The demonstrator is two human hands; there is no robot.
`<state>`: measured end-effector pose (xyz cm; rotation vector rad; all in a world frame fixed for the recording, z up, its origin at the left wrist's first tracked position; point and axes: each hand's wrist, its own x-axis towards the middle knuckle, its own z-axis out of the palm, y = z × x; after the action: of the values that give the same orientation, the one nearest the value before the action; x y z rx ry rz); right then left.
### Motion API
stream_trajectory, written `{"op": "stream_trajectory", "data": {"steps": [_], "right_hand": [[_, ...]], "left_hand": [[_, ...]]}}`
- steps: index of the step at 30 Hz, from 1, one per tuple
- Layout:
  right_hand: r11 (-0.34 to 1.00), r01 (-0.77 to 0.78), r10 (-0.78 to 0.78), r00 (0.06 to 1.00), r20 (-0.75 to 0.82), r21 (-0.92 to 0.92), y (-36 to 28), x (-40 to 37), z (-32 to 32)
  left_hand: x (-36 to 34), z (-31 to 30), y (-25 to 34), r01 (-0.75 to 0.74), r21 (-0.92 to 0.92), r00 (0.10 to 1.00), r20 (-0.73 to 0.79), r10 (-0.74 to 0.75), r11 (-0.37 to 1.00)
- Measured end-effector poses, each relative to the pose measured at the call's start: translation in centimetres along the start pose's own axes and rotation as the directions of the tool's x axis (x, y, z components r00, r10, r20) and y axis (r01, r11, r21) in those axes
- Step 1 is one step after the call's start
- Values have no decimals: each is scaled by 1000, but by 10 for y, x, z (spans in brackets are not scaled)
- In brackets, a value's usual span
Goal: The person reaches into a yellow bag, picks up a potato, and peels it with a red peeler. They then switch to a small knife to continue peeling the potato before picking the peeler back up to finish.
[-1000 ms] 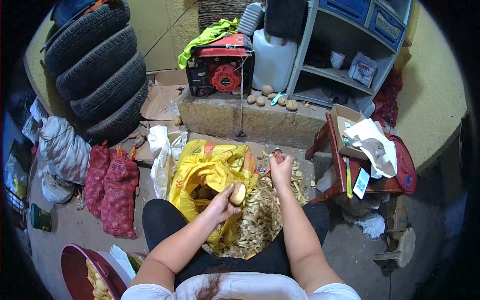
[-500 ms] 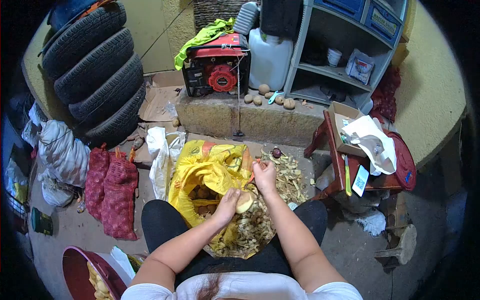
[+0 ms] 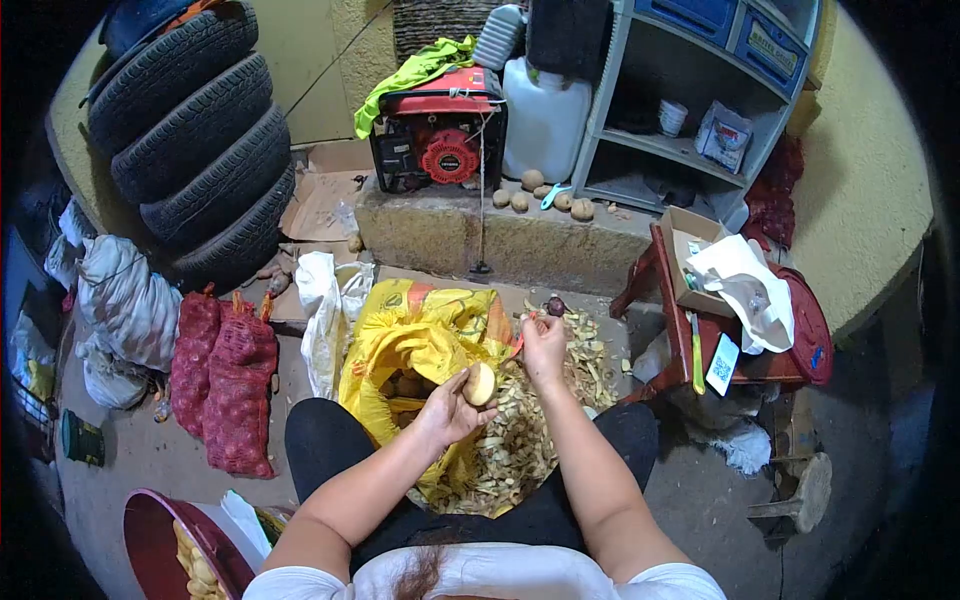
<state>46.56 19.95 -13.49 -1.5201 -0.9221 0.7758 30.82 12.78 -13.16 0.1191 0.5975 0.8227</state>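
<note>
My left hand [image 3: 452, 412] cups a partly peeled potato [image 3: 481, 384], its pale flesh facing up and to the right. My right hand [image 3: 543, 345] is closed around an orange-red peeler [image 3: 517, 346], just apart from the potato. Much of the peeler is hidden by the fingers. Below the hands lies a heap of potato peelings [image 3: 510, 455]. On the left of it, a yellow sack [image 3: 365, 370] gapes with brown potatoes inside.
A maroon tub [image 3: 150, 545] of peeled potatoes stands at lower left, near red net bags [image 3: 240, 395] of onions. A stool [image 3: 660, 260] at right carries a box, a yellow-handled knife [image 3: 696, 355] and a card. Behind are a generator [image 3: 440, 135], tyres [image 3: 200, 150] and shelves [image 3: 680, 150].
My left hand has rolled open, palm upward, turning the potato's peeled side up. My right hand has shifted slightly right and up with the peeler, away from the potato.
</note>
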Motion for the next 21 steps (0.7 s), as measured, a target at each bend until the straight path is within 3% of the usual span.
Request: {"op": "stream_trajectory", "data": {"steps": [3,5,7,8,11,13,15,16,18,20,21], "right_hand": [[978,205,-206,978,25,48,-10,-24,7],[973,231,-231,972,35,9,-18,-32,7],[970,238,-236,971,44,-46,-18,-30,5],[971,237,-235,971,41,-46,-15,-25,4],[975,221,-221,968,-117,-10,-9,-12,4],[967,254,-254,961,-108,-11,-18,-20,5],[934,344,-352,932,-84,-92,-30,-32,5],[935,341,-349,933,-84,-94,-32,-37,6],[927,367,-371,927,-59,-72,-33,-43,9],[931,362,-363,930,-49,-38,-34,-46,11],[942,334,-335,940,-57,-22,-35,-46,11]], "left_hand": [[5,-5,-1,9,-14,1000,0,-9,1000],[9,-10,-3,12,-12,999,31,-12,1000],[7,0,-5,-72,22,985,-156,75,997],[8,0,-4,-70,24,985,-156,73,997],[10,2,-2,-24,-63,981,-193,12,998],[6,9,-3,-21,-151,992,-125,2,988],[4,5,-2,44,-103,997,-60,-50,994],[2,5,-2,106,-50,994,3,-106,993],[5,0,-4,98,-51,995,8,-98,994],[14,-16,-4,124,-53,981,156,-114,991],[14,-15,-5,122,-52,981,157,-113,991]]}}
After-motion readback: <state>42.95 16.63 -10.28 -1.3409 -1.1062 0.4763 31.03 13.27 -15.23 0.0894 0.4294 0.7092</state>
